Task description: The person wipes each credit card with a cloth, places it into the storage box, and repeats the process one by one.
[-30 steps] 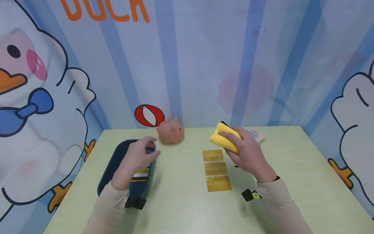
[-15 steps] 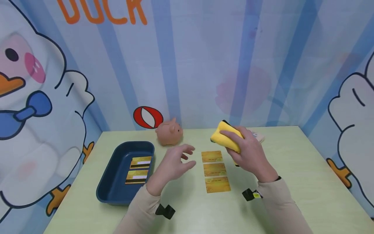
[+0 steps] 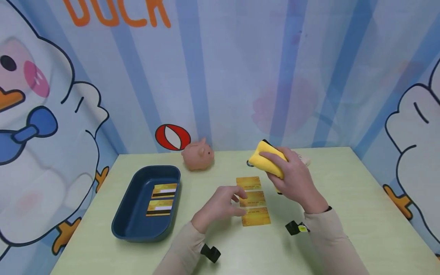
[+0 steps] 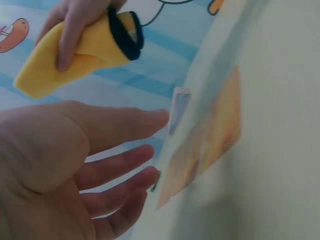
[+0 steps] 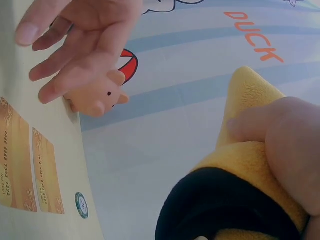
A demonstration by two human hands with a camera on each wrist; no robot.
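Three gold cards lie face up in a column on the table. Over their left side hovers my left hand, fingers apart and loosely bent, holding nothing. In the left wrist view its fingertips appear short of the cards. My right hand grips a bunched yellow fuzzy cloth piece with a black edge, held above the table behind the cards. In the right wrist view, a dark fold or opening shows on the fuzzy cloth; its inside is hidden.
A navy tray stands at left, with two striped-back gold cards in it. A pink piggy bank is at the back edge. A round chip lies beyond the cards. A pale box sits behind my right hand.
My left hand has come from over the tray rightward to the gold cards. The tray's two cards are now uncovered to view. My right hand keeps its grip on the yellow cloth, nearly still.
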